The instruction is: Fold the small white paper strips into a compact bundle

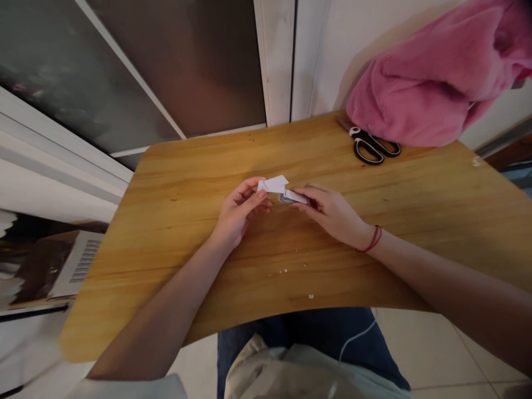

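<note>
My left hand [241, 208] pinches a few small white paper slips [274, 183] between thumb and fingers, above the middle of the wooden table. The slips overlap at an angle, and faint dark marks show near the thumb. My right hand [330, 213], with a red string round its wrist, is closed on a small flat white-and-grey object [294, 197], shaped somewhat like a mini stapler. Its left end meets or lies just under the right end of the slips; I cannot tell which. The fingers hide its right end.
Black-handled scissors [372, 147] lie at the back right of the wooden table [166, 260], beside a pink plush cloth [432, 77]. Tiny white scraps [311, 296] are near the front edge. A cardboard box [77, 263] stands left of the table.
</note>
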Tool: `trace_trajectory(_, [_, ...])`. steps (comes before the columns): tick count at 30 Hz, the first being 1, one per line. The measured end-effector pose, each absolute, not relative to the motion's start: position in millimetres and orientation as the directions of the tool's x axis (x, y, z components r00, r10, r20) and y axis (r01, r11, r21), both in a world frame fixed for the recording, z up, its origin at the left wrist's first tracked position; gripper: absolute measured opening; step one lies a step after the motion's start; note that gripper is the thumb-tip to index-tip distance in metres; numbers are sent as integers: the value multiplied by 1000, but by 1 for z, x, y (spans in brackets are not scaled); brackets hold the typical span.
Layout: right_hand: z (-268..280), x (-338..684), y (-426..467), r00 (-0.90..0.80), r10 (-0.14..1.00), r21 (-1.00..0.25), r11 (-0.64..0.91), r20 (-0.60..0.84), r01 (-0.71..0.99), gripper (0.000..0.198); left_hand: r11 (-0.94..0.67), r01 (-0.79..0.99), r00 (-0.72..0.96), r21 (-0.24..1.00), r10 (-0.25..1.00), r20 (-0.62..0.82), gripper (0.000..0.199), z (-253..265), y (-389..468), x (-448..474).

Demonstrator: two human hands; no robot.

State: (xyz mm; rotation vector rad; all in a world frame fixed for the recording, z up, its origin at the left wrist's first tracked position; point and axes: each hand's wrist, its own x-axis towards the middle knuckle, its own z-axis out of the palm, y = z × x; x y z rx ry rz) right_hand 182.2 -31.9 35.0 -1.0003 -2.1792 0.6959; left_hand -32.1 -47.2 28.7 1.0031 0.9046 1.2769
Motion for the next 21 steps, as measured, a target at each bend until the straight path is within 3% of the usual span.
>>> trace_trajectory(12, [34, 182, -31, -524, 794, -705, 560, 307, 435, 8, -74, -68, 218, 995, 972, 87, 28, 25, -54, -25])
trace_trajectory(21, [36, 181, -32, -529, 803, -719, 536, 274, 442, 9, -36, -23, 263, 999, 964, 41, 26, 31, -54, -31])
